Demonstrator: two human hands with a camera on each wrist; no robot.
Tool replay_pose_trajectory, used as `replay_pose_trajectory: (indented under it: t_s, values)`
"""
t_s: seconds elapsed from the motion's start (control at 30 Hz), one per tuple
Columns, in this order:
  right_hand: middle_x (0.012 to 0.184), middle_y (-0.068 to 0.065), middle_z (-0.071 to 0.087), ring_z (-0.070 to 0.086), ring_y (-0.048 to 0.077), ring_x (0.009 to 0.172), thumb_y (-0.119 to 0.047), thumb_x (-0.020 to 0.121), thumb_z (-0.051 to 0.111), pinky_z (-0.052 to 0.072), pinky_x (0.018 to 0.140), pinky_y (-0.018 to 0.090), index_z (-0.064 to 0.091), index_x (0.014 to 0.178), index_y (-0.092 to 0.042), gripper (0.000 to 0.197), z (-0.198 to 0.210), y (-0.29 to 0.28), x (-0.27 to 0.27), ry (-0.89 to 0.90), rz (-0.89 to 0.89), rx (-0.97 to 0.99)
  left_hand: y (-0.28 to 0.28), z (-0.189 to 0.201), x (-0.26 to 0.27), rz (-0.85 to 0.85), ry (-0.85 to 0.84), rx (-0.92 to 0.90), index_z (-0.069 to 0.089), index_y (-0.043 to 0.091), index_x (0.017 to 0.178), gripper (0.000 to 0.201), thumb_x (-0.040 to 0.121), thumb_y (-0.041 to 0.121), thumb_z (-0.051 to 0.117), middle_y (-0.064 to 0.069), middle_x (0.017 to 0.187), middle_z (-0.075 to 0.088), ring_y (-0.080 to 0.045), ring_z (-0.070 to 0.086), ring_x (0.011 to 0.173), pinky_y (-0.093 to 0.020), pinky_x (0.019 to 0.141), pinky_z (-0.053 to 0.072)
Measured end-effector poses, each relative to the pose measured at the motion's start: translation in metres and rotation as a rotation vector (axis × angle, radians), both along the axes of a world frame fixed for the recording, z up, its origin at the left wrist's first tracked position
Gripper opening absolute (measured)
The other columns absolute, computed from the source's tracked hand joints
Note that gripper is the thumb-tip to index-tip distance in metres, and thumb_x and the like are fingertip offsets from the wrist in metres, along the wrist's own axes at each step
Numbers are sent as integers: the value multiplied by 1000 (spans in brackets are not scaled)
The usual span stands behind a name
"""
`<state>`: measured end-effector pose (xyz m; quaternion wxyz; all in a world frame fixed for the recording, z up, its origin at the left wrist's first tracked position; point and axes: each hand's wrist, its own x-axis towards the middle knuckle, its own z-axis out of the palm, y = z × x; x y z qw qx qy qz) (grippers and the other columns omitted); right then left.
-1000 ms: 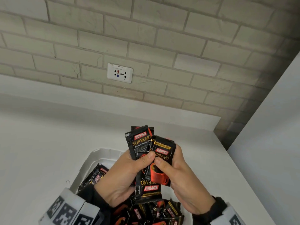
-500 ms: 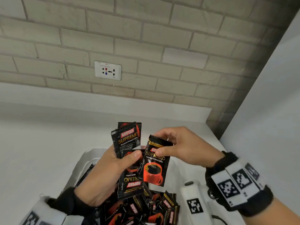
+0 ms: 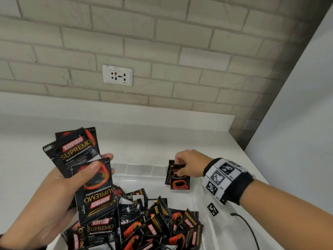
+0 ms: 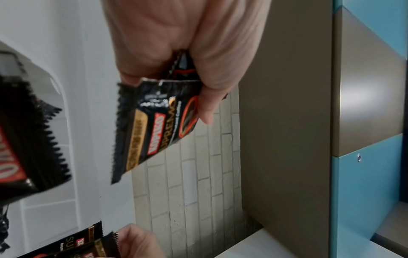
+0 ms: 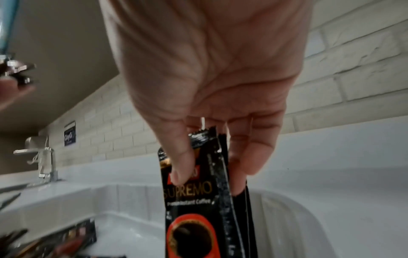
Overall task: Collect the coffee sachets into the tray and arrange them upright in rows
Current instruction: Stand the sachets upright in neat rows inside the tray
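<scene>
My left hand (image 3: 86,170) grips a fan of several black Kopiko Supremo sachets (image 3: 79,152) above the left side of the white tray (image 3: 140,170); its thumb lies across one turned upside down (image 4: 154,125). My right hand (image 3: 182,166) pinches the top of an upright sachet (image 3: 180,183) at the tray's far right corner, with another sachet standing right behind it (image 5: 223,200). In the right wrist view the thumb (image 5: 178,167) presses the front of that sachet (image 5: 189,218). A loose heap of sachets (image 3: 144,226) fills the near part of the tray.
The tray sits on a white counter (image 3: 162,139) against a pale brick wall with a socket plate (image 3: 117,75). A white panel (image 3: 297,123) rises close on the right. A tap (image 5: 45,162) shows far left in the right wrist view.
My right hand has carried one sachet away from the left hand's bunch, down and right into the tray's far right corner. The left hand has kept its bunch raised.
</scene>
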<state>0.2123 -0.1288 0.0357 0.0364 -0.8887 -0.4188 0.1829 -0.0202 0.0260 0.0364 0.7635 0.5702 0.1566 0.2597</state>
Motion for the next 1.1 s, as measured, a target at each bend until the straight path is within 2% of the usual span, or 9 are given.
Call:
replay_pose_trajectory:
  t_s: [0.13, 0.3, 0.43, 0.7, 0.8, 0.87, 0.97, 1.03, 1.1]
  values:
    - [112, 0, 57, 53, 19, 102, -32, 87, 58, 37, 72, 28, 55, 107, -18, 24, -10, 9, -3, -172, 55, -101, -1, -2, 1, -24, 6, -4, 77, 24, 76, 81, 2, 55, 88, -6, 84, 75, -24, 72, 69, -31, 49, 56]
    - [115, 3, 50, 44, 22, 109, -43, 88, 55, 33, 74, 29, 54, 118, -19, 39, -15, 7, 1, -383, 147, -168, -1, -3, 3, -22, 12, -13, 78, 22, 76, 82, 0, 53, 88, -8, 83, 75, -24, 72, 67, -31, 47, 55]
    - [113, 4, 51, 46, 23, 105, -44, 88, 52, 32, 74, 30, 56, 116, -17, 39, -19, 5, 3, -535, 230, -189, -1, -3, 7, -33, 21, -19, 78, 20, 76, 83, 0, 52, 89, -9, 83, 75, -27, 72, 66, -32, 48, 55]
    - [103, 4, 60, 56, 26, 93, -39, 89, 50, 30, 71, 32, 52, 108, -13, 32, -26, -1, 0, -603, 254, -141, -3, -4, 12, -18, 43, -7, 77, 22, 75, 77, 5, 51, 90, -10, 81, 74, -26, 72, 65, -31, 47, 55]
    - [100, 3, 61, 57, 26, 89, -36, 89, 50, 29, 69, 31, 52, 103, -13, 27, -25, 0, 0, -638, 242, -115, -4, -1, 13, -34, 20, -30, 77, 25, 66, 36, 31, 28, 83, -7, 76, 74, -21, 71, 58, -28, 43, 53]
    - [97, 3, 61, 57, 26, 87, -33, 88, 51, 28, 67, 31, 52, 103, -13, 25, -25, 0, -2, -649, 249, -121, -4, -1, 12, -26, 23, -56, 77, 25, 63, 24, 39, 27, 76, -7, 76, 74, -20, 70, 57, -28, 42, 54]
    - [92, 3, 61, 55, 25, 79, -29, 86, 52, 28, 66, 32, 48, 104, -13, 25, -26, 1, -5, -658, 240, -125, -5, -1, 11, -8, 56, -24, 77, 24, 69, 51, 25, 43, 92, -8, 80, 75, -22, 72, 63, -29, 45, 55]
    - [86, 2, 58, 47, 24, 70, -28, 85, 53, 28, 64, 32, 45, 105, -13, 27, -25, 1, -5, -665, 227, -115, -5, -1, 11, 6, 37, -69, 77, 23, 67, 31, 41, 36, 87, -10, 83, 74, -22, 71, 62, -29, 45, 55]
    - [83, 1, 57, 42, 23, 66, -28, 84, 54, 28, 63, 32, 42, 107, -13, 30, -25, 0, -6, -660, 218, -115, -6, -2, 12, -4, 55, -50, 78, 23, 69, 44, 31, 42, 90, -11, 82, 74, -22, 71, 62, -28, 46, 55]
